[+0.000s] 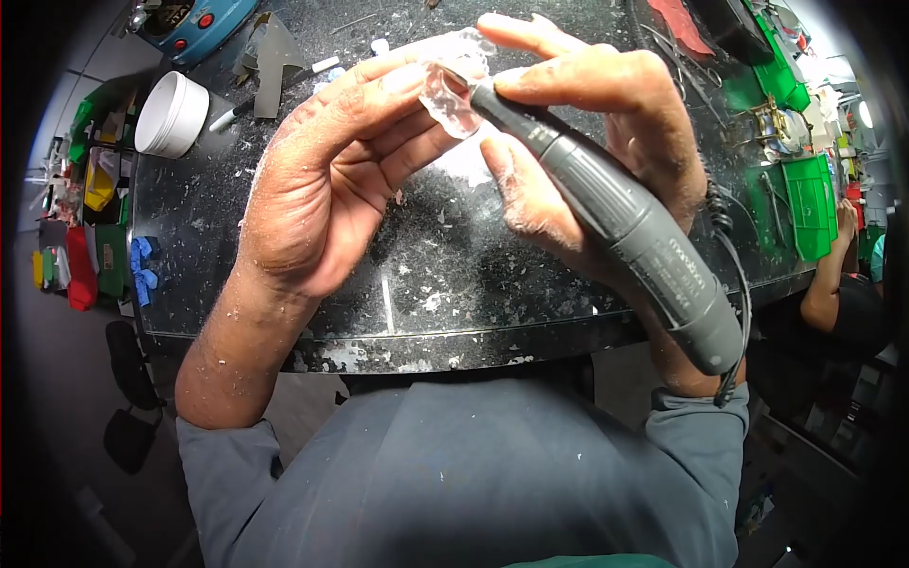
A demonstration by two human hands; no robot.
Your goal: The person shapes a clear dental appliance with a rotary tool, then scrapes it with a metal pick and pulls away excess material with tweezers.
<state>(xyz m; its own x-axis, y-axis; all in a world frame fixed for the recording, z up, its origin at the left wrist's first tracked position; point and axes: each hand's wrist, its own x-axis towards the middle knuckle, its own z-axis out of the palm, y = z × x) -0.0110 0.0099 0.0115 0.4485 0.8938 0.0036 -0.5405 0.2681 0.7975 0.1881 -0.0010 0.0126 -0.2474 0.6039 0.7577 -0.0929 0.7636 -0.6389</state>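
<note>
Between the fingers of my left hand (pixel 317 180) is a clear, glassy-looking curved piece (pixel 452 112), near the top middle. My right hand (pixel 606 123) is wrapped round a black rotary handpiece (pixel 634 218), which slants from lower right to upper left. The handpiece's tip meets or nearly meets the clear piece; the exact contact is too small to tell. A coiled black cord (pixel 721 213) hangs from its rear end. White dust covers my fingers and lies on the black worktop (pixel 426 275) below.
At the upper left stand a round white container (pixel 171 115) and a blue device (pixel 194 28), with a grey sheet (pixel 272 76) nearby. Green bins (pixel 807 206) and metal tools (pixel 686 71) are at the right. Another person's arm (pixel 827 275) shows at the far right.
</note>
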